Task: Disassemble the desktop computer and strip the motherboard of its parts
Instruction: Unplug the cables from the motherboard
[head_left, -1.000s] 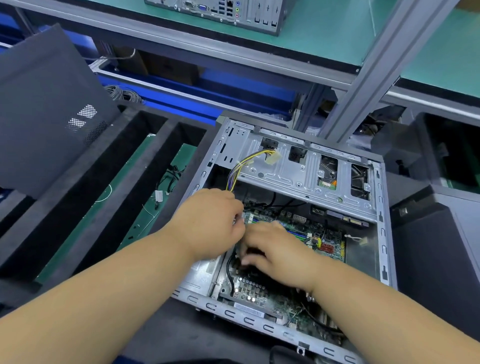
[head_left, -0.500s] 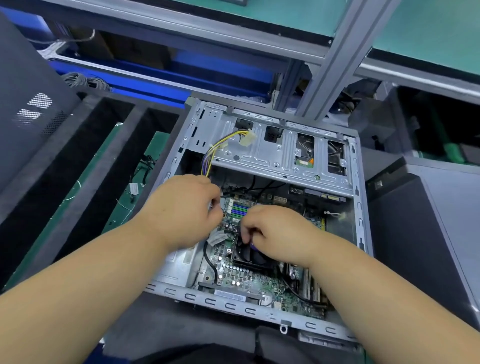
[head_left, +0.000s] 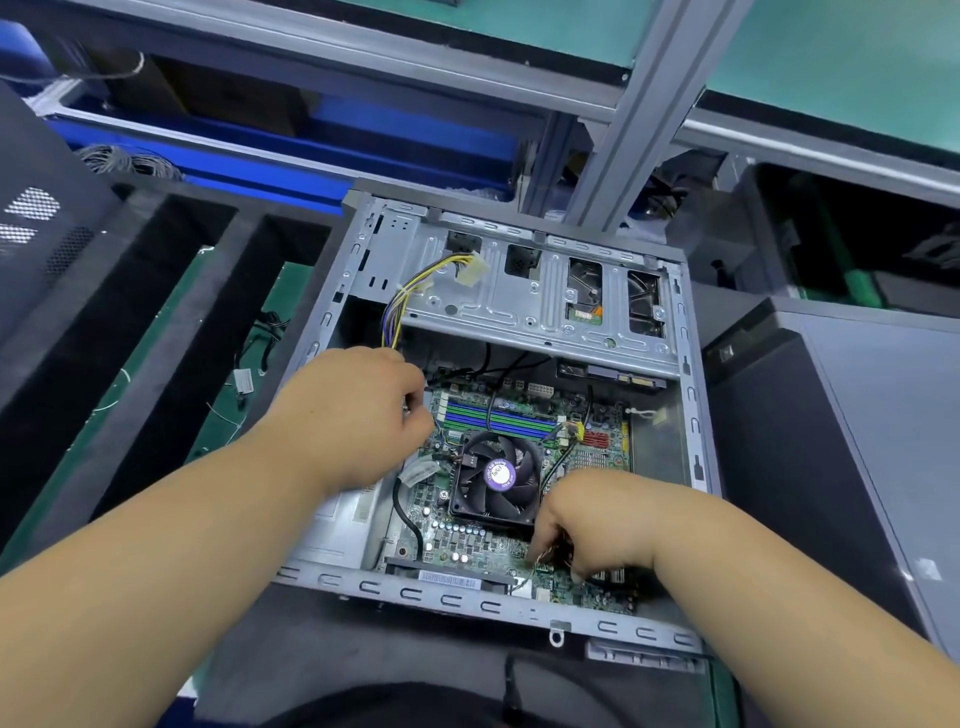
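Computer case (head_left: 691, 415), open side up, long axis running away from the person. Left hand (head_left: 358, 415) clenched on wiring; right hand (head_left: 587, 525) pinching cables beside the fan (head_left: 496, 478).

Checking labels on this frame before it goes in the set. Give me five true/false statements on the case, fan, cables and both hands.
1. The computer case lies open with the motherboard still inside. True.
2. The CPU fan has been lifted out of the case. False: it still sits on the motherboard.
3. The right hand is down at the near edge of the motherboard. True.
4. The left hand rests on the drive cage. False: it is lower, at the left edge of the motherboard.
5. The yellow and black cable bundle ends in a white connector lying loose on the drive cage. True.
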